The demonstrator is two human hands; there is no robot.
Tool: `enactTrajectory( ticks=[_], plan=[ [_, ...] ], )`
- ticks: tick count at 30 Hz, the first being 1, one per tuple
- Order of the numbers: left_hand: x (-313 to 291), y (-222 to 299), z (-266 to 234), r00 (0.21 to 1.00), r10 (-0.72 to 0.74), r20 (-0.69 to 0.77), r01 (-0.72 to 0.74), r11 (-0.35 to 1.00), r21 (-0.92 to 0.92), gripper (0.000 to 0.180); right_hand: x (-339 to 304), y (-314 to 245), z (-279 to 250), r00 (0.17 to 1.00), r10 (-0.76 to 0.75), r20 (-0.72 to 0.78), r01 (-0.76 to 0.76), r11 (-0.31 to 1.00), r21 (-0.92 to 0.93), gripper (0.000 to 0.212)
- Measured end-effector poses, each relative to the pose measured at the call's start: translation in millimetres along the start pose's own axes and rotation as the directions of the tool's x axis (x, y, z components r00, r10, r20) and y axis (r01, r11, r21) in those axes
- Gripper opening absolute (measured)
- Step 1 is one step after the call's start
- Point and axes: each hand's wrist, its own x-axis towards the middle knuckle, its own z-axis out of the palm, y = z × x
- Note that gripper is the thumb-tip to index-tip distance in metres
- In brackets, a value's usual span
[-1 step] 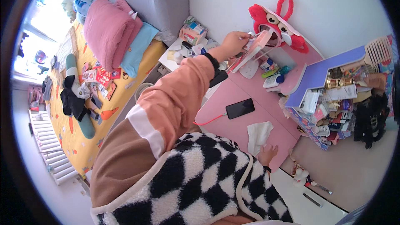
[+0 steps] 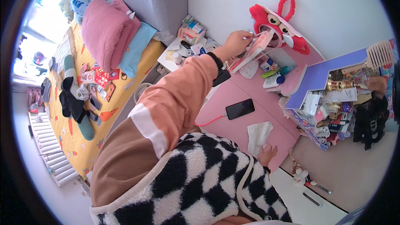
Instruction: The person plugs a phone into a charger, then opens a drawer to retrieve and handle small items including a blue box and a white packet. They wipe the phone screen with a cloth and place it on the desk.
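My left hand (image 2: 236,44) is stretched far out over the desk. Its fingertips are pinched together beside the top of a pink-framed stand (image 2: 261,41), on something small and pale that I cannot make out. Behind the stand, a red plush crab-like headband (image 2: 261,15) with big eyes leans by the wall. My right hand (image 2: 267,155) rests at the near edge of the pink desk (image 2: 221,96), fingers apart, next to a crumpled white cloth or tissue (image 2: 259,136). Between the hands lies a black phone (image 2: 240,109) with a red cable (image 2: 210,121) plugged in.
A white bottle (image 2: 273,82) stands beside the pink stand. To the right is a purple shelf (image 2: 306,85) packed with small items and a wide comb (image 2: 378,54). Leftward are a cluttered white bedside table (image 2: 166,59) and a bed with a yellow sheet (image 2: 77,150).
The view has shifted very slightly. My left hand stays pinched at the top of the stand, and my right hand has not visibly moved.
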Motion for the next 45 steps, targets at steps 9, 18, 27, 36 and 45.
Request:
enactTrajectory(
  ticks=[9,18,27,36,45],
  plan=[
    [67.0,-6.6,35.1,0.868,0.435,-0.240,-0.433,0.899,0.065,0.027,-37.7,-54.2,-8.9,0.998,-0.044,0.036,0.045,0.999,-0.021,0.051],
    [67.2,1.5,34.5,0.851,0.476,-0.224,-0.418,0.870,0.260,0.018,-32.6,-68.5,-21.2,0.989,-0.074,0.126,0.090,0.989,-0.121,0.050],
    [81.5,28.7,40.1,0.956,0.275,-0.106,-0.181,0.830,0.527,0.025,-23.7,-92.6,-15.3,0.981,-0.121,0.152,0.138,0.985,-0.105,0.049],
    [62.3,-16.5,51.8,0.874,0.220,-0.433,-0.152,0.970,0.187,0.031,-29.2,-94.6,-9.8,0.975,-0.135,0.175,0.156,0.981,-0.112,0.048],
    [20.9,-85.2,59.8,0.768,0.108,-0.632,-0.201,0.976,-0.078,0.042,-34.6,-96.2,-1.1,0.975,-0.092,0.202,0.115,0.988,-0.106,0.048]
  ],
)
